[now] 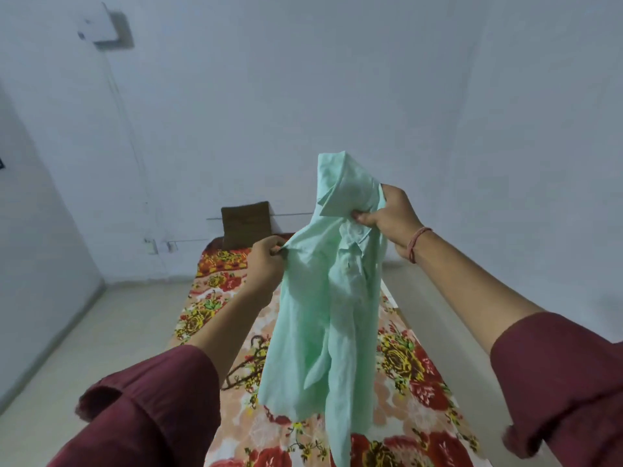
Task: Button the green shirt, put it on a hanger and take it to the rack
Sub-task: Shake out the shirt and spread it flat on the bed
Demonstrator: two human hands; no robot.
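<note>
just beneath the green shirt [323, 315], floral bedspread [414, 382], pale walls [303, 79]

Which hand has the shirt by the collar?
The right hand, with the red thread on its wrist, grips the green shirt at the collar, higher up; the left hand pinches a lower edge.

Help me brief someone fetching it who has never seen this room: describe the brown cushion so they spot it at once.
A bed spread in red and orange flowers runs away from the viewer to the pale wall. At its far end a cushion stands propped against that wall. It is plain dark brown, unlike the flowered bed beneath it.
</note>
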